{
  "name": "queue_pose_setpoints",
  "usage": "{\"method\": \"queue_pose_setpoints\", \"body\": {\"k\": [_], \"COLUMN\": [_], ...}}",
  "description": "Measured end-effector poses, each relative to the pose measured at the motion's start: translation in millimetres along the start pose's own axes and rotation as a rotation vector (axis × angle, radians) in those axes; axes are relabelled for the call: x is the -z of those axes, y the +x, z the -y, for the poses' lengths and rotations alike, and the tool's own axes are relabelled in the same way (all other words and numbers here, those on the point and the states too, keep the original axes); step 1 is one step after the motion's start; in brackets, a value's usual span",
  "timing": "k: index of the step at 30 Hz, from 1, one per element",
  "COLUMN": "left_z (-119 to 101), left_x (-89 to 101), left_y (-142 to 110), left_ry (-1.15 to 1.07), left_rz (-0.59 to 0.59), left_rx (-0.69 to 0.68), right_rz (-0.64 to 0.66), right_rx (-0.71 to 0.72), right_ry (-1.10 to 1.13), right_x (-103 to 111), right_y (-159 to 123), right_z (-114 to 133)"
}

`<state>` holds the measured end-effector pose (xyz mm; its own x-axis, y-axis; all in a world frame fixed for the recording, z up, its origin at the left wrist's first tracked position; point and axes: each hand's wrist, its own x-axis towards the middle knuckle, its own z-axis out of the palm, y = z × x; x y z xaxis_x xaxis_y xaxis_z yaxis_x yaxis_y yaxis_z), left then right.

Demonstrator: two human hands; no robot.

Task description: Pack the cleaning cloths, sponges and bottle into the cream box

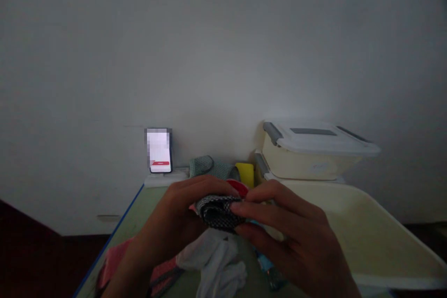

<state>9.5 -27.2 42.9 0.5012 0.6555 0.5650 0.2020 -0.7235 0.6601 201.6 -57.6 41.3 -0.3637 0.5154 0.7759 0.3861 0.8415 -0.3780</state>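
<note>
Between my two hands is a rolled black-and-white checked cloth (220,214), its coiled end facing me. My left hand (181,209) wraps it from the left, fingers curled over the top. From the other side, my right hand (289,228) pinches the roll with thumb and fingertips. Crumpled white fabric (220,260) lies on the table below the roll. A pink cloth (118,256) is partly hidden by my left forearm. Something red (238,188) shows behind the roll; I cannot tell its kind.
On the right stands an open cream bin (370,223). A lidded storage box (307,153) sits behind it. Grey-green knit fabric (216,167) and a yellow item (246,174) rest by the wall. A lit phone (160,151) stands upright at the back left of the green table (139,209).
</note>
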Motion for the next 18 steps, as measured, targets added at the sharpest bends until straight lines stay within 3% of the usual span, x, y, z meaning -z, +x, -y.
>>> {"method": "queue_pose_setpoints", "body": {"k": [9,18], "left_z": [-0.3,-3.3], "left_x": [-0.4,-1.6], "left_y": [0.1,0.5], "left_ry": [0.045,0.174], "left_rz": [-0.021,-0.037], "left_rx": [0.010,0.025], "right_rz": [0.067,0.249], "right_rx": [-0.133,-0.296], "right_ry": [0.048,0.028], "right_x": [1.4,2.0], "right_y": [-3.1,-2.5], "right_z": [2.0,5.5]}}
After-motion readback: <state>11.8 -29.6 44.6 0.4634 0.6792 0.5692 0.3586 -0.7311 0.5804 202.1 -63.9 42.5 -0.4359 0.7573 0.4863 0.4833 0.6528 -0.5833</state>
